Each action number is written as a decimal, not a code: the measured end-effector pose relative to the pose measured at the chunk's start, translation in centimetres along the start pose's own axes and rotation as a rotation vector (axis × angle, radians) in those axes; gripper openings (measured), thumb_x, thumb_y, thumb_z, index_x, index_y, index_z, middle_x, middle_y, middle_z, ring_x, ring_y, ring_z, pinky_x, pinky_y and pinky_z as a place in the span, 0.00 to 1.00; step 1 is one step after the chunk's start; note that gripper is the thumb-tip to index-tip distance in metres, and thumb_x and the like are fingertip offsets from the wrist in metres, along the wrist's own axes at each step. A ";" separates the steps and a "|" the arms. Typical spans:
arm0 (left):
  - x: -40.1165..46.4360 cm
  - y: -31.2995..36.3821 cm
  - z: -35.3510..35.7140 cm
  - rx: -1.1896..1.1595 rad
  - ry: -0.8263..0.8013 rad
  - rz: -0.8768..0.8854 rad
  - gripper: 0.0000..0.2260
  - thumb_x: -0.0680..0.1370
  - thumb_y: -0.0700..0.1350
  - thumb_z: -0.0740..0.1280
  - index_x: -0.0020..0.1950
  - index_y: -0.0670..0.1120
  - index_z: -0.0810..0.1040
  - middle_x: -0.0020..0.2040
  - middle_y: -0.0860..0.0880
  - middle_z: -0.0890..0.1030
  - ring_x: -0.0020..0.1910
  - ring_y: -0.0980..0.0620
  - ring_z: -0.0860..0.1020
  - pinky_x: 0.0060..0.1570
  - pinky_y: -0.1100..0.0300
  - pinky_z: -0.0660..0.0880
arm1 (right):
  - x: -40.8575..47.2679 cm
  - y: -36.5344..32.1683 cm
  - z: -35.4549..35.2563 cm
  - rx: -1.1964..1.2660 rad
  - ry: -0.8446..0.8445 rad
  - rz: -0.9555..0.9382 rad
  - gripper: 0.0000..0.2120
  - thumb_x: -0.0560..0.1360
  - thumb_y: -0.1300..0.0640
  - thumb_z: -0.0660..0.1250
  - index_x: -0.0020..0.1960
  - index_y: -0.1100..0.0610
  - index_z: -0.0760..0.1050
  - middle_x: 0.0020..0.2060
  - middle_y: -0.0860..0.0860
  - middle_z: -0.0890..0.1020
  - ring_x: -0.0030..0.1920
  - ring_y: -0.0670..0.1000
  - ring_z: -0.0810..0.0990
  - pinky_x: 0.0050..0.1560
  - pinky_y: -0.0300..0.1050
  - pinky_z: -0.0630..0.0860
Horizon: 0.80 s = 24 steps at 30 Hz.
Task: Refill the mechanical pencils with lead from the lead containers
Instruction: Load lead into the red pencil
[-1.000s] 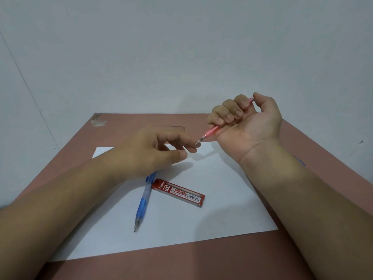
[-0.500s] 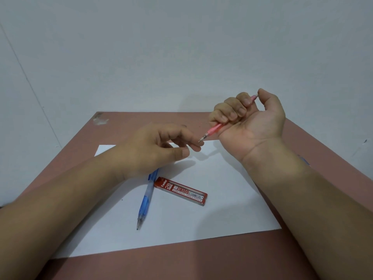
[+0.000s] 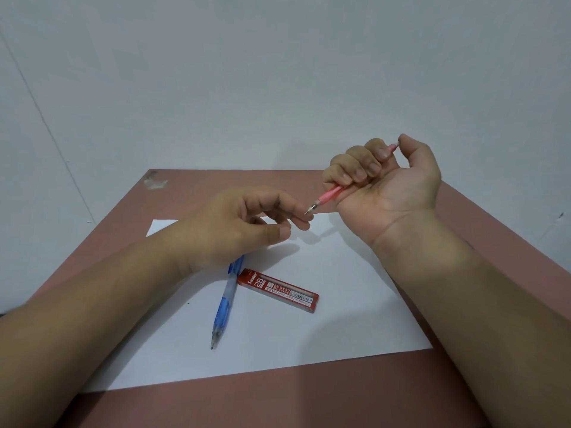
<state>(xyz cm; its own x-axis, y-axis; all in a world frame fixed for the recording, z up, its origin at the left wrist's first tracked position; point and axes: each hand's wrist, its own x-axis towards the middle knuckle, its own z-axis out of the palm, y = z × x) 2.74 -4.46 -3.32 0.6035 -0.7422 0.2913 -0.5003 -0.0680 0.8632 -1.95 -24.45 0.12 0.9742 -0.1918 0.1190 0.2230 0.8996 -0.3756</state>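
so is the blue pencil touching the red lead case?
Touching. Head view: the blue pencil barrel meets the red lead case corner with no paper visible between them.

Plain desk setting: brown table [image 3: 309, 406], white paper sheet [image 3: 309, 341], bare wall [image 3: 278, 72].

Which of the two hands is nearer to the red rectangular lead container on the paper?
Left. The left hand hovers just above and behind the red rectangular lead container. The right hand is raised farther back and to the right, gripping the pink mechanical pencil.
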 end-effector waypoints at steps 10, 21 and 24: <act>0.0 -0.1 0.0 -0.018 0.004 0.006 0.12 0.74 0.43 0.69 0.53 0.58 0.85 0.56 0.51 0.85 0.58 0.45 0.79 0.55 0.51 0.75 | -0.1 -0.1 0.1 0.001 -0.014 -0.014 0.16 0.77 0.50 0.53 0.32 0.55 0.60 0.27 0.49 0.58 0.27 0.51 0.57 0.31 0.42 0.59; -0.1 0.2 -0.1 0.007 -0.015 -0.006 0.12 0.75 0.43 0.69 0.53 0.59 0.85 0.57 0.52 0.85 0.59 0.46 0.79 0.59 0.45 0.75 | -0.2 0.1 0.1 -0.010 -0.030 0.001 0.18 0.77 0.47 0.56 0.33 0.55 0.60 0.27 0.49 0.59 0.27 0.51 0.59 0.32 0.42 0.59; -0.1 0.1 -0.1 -0.002 -0.013 -0.008 0.12 0.75 0.44 0.69 0.53 0.60 0.85 0.56 0.52 0.85 0.59 0.46 0.79 0.58 0.48 0.75 | -0.2 0.1 0.1 -0.005 -0.024 -0.001 0.17 0.77 0.47 0.55 0.33 0.55 0.60 0.28 0.49 0.59 0.27 0.51 0.58 0.32 0.42 0.59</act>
<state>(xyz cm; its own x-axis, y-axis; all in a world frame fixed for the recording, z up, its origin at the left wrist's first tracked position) 2.67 -4.37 -3.18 0.5993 -0.7504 0.2788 -0.4943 -0.0729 0.8663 -2.11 -24.30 0.12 0.9728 -0.1833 0.1416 0.2244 0.8973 -0.3801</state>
